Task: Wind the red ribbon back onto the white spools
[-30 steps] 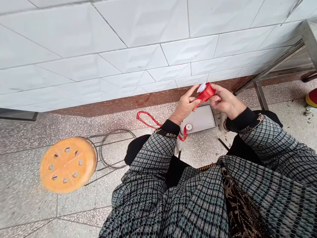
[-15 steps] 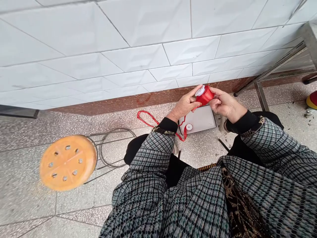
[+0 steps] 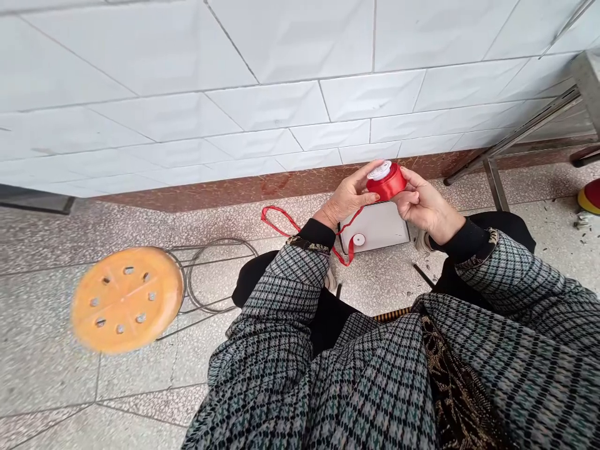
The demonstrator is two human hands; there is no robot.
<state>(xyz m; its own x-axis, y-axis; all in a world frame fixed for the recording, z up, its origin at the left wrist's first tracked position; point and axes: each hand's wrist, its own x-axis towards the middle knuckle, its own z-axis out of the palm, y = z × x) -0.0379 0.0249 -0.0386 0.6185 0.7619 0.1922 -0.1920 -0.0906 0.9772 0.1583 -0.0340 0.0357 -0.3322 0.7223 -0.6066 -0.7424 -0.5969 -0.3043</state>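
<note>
A spool of red ribbon (image 3: 392, 184) with a white end disc is up in front of me, over the floor near the wall. My left hand (image 3: 350, 199) grips it from the left, thumb below and fingers by the white disc. On its right side, my right hand (image 3: 427, 203) has its bent fingers and thumb against the ribbon. Below, a shallow white tray or box lid (image 3: 382, 228) lies on the floor. On it rests a small white disc (image 3: 359, 239) with red ribbon around it. A loose red ribbon strand (image 3: 281, 215) loops onto the floor at the left.
An orange round stool (image 3: 129, 300) with metal legs lies on its side at the left. White tiles (image 3: 276, 106) cover the wall ahead. A metal table frame (image 3: 495, 181) stands at the right, near a red and yellow object (image 3: 591, 196). Dark scraps litter the floor.
The red spool has turned slightly between my hands, and its white disc sits a little flatter. My right fingers have shifted on the ribbon. The view has moved slightly.
</note>
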